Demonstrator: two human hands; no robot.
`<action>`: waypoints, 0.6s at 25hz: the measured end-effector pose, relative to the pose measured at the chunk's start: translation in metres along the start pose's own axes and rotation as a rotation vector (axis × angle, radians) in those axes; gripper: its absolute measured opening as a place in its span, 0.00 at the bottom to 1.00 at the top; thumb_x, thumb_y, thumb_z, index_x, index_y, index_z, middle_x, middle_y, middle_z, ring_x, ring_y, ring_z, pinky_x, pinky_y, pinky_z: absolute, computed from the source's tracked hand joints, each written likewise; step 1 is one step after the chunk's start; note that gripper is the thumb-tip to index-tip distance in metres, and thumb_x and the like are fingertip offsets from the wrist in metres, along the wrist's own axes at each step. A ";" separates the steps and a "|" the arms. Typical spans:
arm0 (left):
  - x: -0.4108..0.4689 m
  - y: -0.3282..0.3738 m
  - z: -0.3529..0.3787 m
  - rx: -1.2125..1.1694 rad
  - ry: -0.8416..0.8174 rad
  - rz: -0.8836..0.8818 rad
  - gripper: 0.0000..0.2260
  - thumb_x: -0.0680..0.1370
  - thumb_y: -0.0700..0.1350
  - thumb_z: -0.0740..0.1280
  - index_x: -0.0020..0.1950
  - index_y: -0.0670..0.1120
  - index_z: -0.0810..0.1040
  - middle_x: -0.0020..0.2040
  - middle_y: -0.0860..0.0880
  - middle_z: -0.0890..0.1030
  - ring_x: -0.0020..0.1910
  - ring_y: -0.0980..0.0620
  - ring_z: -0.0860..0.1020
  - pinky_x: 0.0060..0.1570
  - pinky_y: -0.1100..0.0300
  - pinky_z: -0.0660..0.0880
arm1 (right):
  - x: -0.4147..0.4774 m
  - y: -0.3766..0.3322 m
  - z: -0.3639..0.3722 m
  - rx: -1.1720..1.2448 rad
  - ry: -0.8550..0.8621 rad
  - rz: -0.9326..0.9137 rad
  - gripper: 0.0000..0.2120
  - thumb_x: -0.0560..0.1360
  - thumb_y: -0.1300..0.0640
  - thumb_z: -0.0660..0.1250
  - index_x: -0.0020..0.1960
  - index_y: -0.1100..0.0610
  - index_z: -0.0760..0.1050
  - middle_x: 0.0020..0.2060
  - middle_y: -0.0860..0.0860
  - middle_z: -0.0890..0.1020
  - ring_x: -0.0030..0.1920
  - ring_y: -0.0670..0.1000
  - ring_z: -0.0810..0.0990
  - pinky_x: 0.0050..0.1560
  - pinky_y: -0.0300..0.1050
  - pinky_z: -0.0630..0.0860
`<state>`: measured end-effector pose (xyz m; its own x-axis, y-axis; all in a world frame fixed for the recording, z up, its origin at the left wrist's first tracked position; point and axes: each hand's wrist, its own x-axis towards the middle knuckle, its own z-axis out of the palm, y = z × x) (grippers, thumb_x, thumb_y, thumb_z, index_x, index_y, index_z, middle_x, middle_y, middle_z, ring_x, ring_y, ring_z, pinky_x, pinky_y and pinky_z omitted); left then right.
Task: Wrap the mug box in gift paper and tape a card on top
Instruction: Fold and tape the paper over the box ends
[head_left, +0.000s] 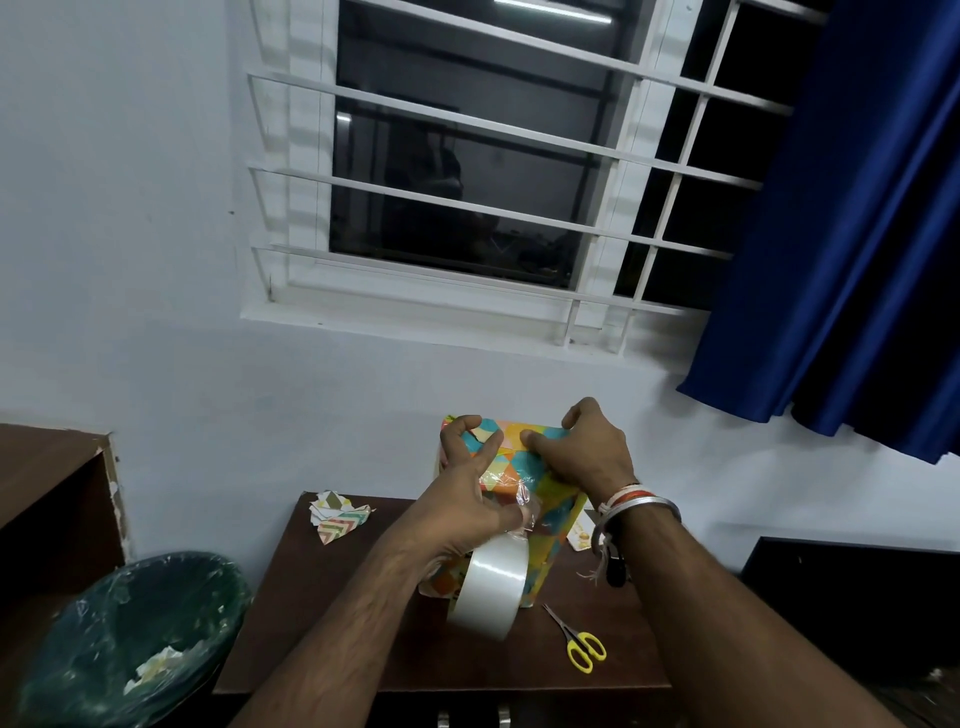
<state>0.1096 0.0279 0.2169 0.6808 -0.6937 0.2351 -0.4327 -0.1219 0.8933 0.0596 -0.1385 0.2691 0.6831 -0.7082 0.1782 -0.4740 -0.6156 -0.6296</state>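
The mug box (558, 512), covered in bright multicoloured gift paper, stands on end on the small brown table (322, 613). My left hand (470, 486) is against its near face, pinching a strip of clear tape pulled from the roll of clear tape (488, 587), which hangs just below that hand. My right hand (584, 452) grips the folded paper at the top right edge of the box, thumb pressing the flap. A card (581, 535) peeks out on the table behind the box, partly hidden by my right wrist.
Yellow-handled scissors (579, 642) lie on the table right of the box. Gift paper scraps (337, 514) sit at the table's back left. A bin with a green liner (130, 639) stands left of the table, a wooden cabinet (52, 493) beyond it. A dark object (852, 582) is at right.
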 end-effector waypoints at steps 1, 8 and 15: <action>0.001 0.001 0.000 -0.002 -0.002 0.000 0.42 0.74 0.43 0.79 0.83 0.49 0.58 0.62 0.66 0.48 0.70 0.53 0.66 0.64 0.69 0.72 | 0.002 -0.001 0.001 -0.002 0.014 0.005 0.28 0.71 0.40 0.77 0.59 0.55 0.68 0.53 0.54 0.80 0.48 0.53 0.78 0.44 0.43 0.76; 0.007 -0.005 -0.001 0.031 -0.017 0.010 0.42 0.74 0.44 0.79 0.83 0.50 0.59 0.58 0.70 0.52 0.72 0.50 0.68 0.69 0.59 0.74 | 0.013 -0.001 -0.010 -0.115 -0.191 -0.049 0.32 0.71 0.39 0.77 0.62 0.51 0.63 0.52 0.52 0.76 0.52 0.56 0.80 0.53 0.49 0.81; 0.014 -0.006 -0.001 -0.028 -0.019 -0.017 0.42 0.74 0.39 0.78 0.82 0.51 0.60 0.52 0.71 0.51 0.74 0.48 0.66 0.70 0.53 0.74 | 0.012 0.003 -0.009 -0.115 -0.268 -0.209 0.23 0.75 0.43 0.75 0.62 0.47 0.68 0.54 0.52 0.80 0.51 0.55 0.82 0.45 0.40 0.80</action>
<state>0.1222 0.0190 0.2154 0.6766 -0.7049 0.2130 -0.4041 -0.1136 0.9076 0.0615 -0.1522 0.2767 0.8864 -0.4561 0.0798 -0.3574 -0.7836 -0.5082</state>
